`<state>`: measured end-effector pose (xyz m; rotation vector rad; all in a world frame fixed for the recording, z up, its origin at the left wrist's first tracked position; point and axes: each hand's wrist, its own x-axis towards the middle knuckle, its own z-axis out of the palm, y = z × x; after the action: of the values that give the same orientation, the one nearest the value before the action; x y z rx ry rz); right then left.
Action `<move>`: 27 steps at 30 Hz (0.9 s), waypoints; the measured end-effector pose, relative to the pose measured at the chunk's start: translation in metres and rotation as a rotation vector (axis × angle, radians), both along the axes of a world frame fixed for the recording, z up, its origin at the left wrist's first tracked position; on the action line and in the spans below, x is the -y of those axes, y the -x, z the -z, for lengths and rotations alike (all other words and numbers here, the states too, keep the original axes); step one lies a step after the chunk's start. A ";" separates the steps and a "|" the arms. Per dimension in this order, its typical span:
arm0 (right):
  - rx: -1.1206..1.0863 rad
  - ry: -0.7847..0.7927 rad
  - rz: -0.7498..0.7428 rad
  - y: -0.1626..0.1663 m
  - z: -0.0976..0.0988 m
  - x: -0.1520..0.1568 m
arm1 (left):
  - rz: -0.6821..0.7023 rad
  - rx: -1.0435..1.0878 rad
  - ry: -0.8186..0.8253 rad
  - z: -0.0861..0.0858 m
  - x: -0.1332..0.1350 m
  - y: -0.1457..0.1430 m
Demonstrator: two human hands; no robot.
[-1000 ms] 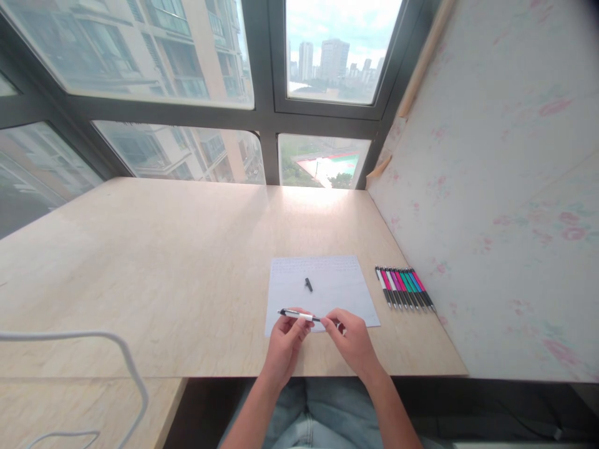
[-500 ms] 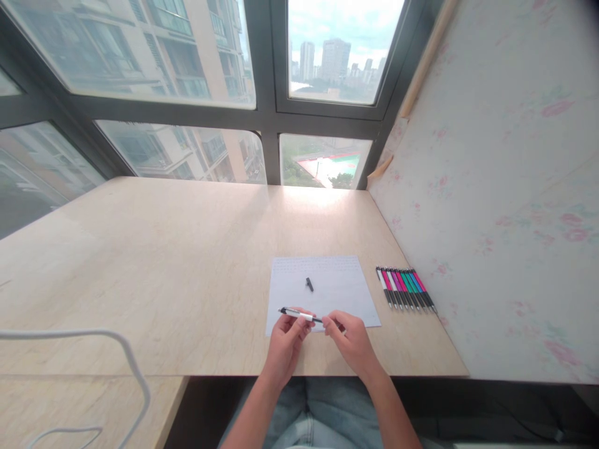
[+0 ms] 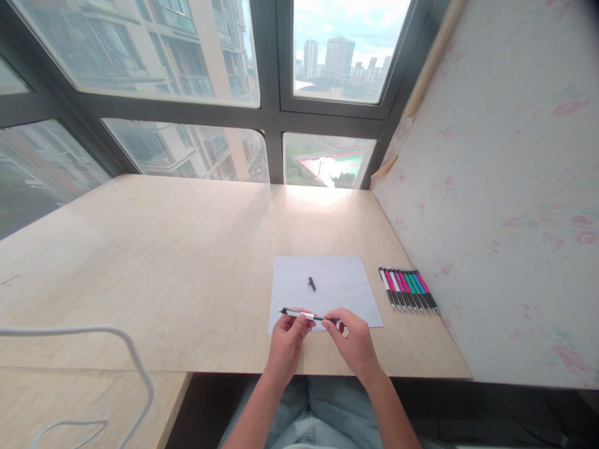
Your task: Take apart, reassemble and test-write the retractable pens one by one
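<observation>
A white pen (image 3: 306,315) with black ends lies level between my two hands, over the near edge of the paper. My left hand (image 3: 286,343) is closed around its white barrel, thumb on top. At the dark right end, the fingers of my right hand (image 3: 350,337) pinch the pen; its tip is partly hidden by them. Beyond the hands, a small black clip-like piece (image 3: 312,284) lies on the white sheet of paper (image 3: 337,290), which carries faint lines of writing along its far edge.
Right of the paper, several colored pens (image 3: 408,290) lie side by side near the floral wall (image 3: 510,249). A white cable (image 3: 126,340) curves over the left front of the wooden table (image 3: 187,268). Windows (image 3: 346,53) stand behind the table.
My right-hand fingers have shifted slightly at the pen's dark end, where a little more of it shows. The left hand keeps its hold. The whole view has moved slightly.
</observation>
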<state>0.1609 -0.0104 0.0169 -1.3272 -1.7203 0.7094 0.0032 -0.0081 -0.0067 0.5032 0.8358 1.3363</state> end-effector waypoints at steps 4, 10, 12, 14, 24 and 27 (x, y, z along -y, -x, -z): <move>-0.010 -0.019 -0.004 0.002 0.001 0.000 | -0.017 0.012 0.023 0.000 -0.001 0.000; -0.015 0.053 0.031 0.001 -0.004 -0.002 | 0.038 0.021 0.014 0.000 0.001 0.002; -0.060 0.107 0.008 0.000 -0.003 -0.003 | 0.049 0.018 0.020 0.000 0.001 0.003; -0.166 0.187 -0.036 -0.001 0.001 -0.006 | 0.042 0.028 0.036 0.000 0.001 0.003; 0.120 0.047 0.118 0.015 0.021 -0.051 | -0.018 0.098 0.074 -0.001 -0.002 0.003; 0.086 0.019 0.083 0.020 0.017 -0.054 | -0.021 0.105 0.071 -0.001 -0.002 0.003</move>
<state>0.1409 0.0440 -0.0004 -1.4521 -1.7182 0.6306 0.0001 -0.0062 -0.0061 0.3666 0.8005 1.3365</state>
